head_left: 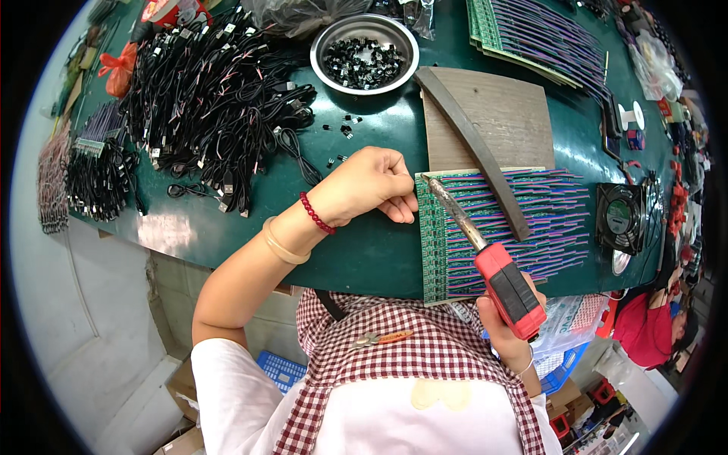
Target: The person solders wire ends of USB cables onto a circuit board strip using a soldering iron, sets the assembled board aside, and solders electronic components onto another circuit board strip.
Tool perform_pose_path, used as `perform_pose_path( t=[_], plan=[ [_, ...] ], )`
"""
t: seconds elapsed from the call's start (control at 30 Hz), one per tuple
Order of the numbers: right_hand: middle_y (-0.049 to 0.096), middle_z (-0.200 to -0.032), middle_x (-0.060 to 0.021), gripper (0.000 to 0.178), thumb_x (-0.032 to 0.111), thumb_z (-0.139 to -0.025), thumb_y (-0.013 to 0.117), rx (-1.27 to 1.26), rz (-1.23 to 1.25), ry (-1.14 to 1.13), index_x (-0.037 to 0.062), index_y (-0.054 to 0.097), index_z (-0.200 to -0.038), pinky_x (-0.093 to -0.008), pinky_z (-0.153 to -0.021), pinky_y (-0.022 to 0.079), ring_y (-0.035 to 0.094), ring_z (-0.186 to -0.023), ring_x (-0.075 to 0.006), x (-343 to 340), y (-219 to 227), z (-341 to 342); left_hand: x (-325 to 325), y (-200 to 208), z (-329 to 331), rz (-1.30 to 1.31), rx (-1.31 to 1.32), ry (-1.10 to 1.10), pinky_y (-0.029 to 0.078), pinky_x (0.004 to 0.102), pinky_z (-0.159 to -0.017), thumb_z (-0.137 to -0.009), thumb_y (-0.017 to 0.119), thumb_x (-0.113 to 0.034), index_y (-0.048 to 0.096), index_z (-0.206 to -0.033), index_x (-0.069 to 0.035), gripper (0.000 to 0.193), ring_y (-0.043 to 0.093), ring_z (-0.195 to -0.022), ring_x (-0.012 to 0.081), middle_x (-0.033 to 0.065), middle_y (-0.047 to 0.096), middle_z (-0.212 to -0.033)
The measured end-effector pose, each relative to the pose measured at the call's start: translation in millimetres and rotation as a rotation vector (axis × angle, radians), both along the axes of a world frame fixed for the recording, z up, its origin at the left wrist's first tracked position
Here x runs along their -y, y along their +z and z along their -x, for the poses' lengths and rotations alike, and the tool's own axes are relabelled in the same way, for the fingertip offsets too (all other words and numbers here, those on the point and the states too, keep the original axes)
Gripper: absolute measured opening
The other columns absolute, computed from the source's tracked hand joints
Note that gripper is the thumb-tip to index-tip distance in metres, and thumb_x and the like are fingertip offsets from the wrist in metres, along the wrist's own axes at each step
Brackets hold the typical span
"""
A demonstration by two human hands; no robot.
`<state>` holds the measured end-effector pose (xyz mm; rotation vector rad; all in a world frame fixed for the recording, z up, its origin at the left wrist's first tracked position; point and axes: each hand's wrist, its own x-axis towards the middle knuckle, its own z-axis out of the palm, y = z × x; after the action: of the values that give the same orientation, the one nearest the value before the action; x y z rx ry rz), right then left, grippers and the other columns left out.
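Note:
My right hand (499,327) is wrapped round a red and black soldering iron (503,287) with a gun-like body. Its metal tip reaches the upper left corner of a green circuit board panel (434,246), from which rows of purple, blue and dark wires run to the right. Just left of that corner, my left hand (375,186) has its fingers curled into a pinch; whatever they hold is hidden. A dark metal bar (485,159) lies slantwise over the wires and a brown wooden board (493,114). Small black parts (346,130) are scattered beyond my left hand.
A steel bowl (317,64) of small black components stands at the far middle. Black cables (212,106) are heaped at the left. More wired panels (531,38) lie far right. A small fan (620,216) and a solder spool (631,117) stand at the right.

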<state>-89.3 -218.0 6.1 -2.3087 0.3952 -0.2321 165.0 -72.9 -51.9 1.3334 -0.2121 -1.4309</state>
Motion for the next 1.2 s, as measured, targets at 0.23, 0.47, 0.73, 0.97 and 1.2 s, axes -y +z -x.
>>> perform_pose_path(
  t=[0.23, 0.47, 0.73, 0.97, 1.2],
  plan=[
    [0.065, -0.072, -0.0066, 0.036, 0.012, -0.07, 0.079, -0.033, -0.025, 0.038, 0.0009, 0.059, -0.099, -0.0284, -0.057, 0.049, 0.064, -0.059, -0.0196, -1, 2, 3, 0, -1, 1, -0.007, 0.004, 0.005, 0.057, 0.0253, -0.06, -0.09, 0.054, -0.007, 0.052, -0.085, 0.003, 0.011, 0.068, -0.063, 0.0185, 0.0163, 0.068, -0.079],
    [0.066, -0.077, -0.0065, 0.041, 0.012, -0.071, 0.078, -0.011, -0.005, -0.001, -0.0006, 0.06, -0.105, -0.0284, -0.058, 0.049, 0.065, -0.061, -0.0195, 4, -5, 20, -2, -2, 1, -0.001, 0.007, 0.008, 0.057, 0.0252, -0.059, -0.09, 0.054, -0.006, 0.051, -0.085, 0.003, 0.011, 0.068, -0.063, 0.0182, 0.0162, 0.068, -0.079],
    [0.067, -0.081, -0.0071, 0.042, 0.011, -0.071, 0.078, -0.01, -0.085, 0.003, 0.0, 0.06, -0.107, -0.0285, -0.061, 0.05, 0.065, -0.064, -0.0192, -1, -5, 9, 0, -1, 1, -0.005, 0.009, 0.011, 0.057, 0.0254, -0.059, -0.09, 0.053, -0.006, 0.052, -0.085, 0.003, 0.01, 0.068, -0.063, 0.0179, 0.016, 0.068, -0.079],
    [0.066, -0.081, -0.0077, 0.038, 0.011, -0.071, 0.078, -0.072, -0.136, -0.077, -0.0004, 0.062, -0.103, -0.0302, -0.061, 0.05, 0.065, -0.064, -0.0203, 4, -7, 26, -1, -1, 1, -0.013, 0.017, 0.006, 0.057, 0.0252, -0.059, -0.09, 0.052, -0.006, 0.052, -0.085, 0.003, 0.01, 0.068, -0.062, 0.0185, 0.0163, 0.068, -0.079],
    [0.066, -0.084, -0.0085, 0.037, 0.013, -0.071, 0.078, -0.046, -0.165, -0.046, 0.0, 0.062, -0.103, -0.0303, -0.06, 0.05, 0.065, -0.063, -0.021, 0, -5, 15, 0, 2, 2, -0.028, 0.032, -0.002, 0.057, 0.0246, -0.058, -0.09, 0.053, -0.007, 0.053, -0.086, 0.004, 0.011, 0.068, -0.062, 0.0175, 0.0154, 0.068, -0.079]
  ],
)
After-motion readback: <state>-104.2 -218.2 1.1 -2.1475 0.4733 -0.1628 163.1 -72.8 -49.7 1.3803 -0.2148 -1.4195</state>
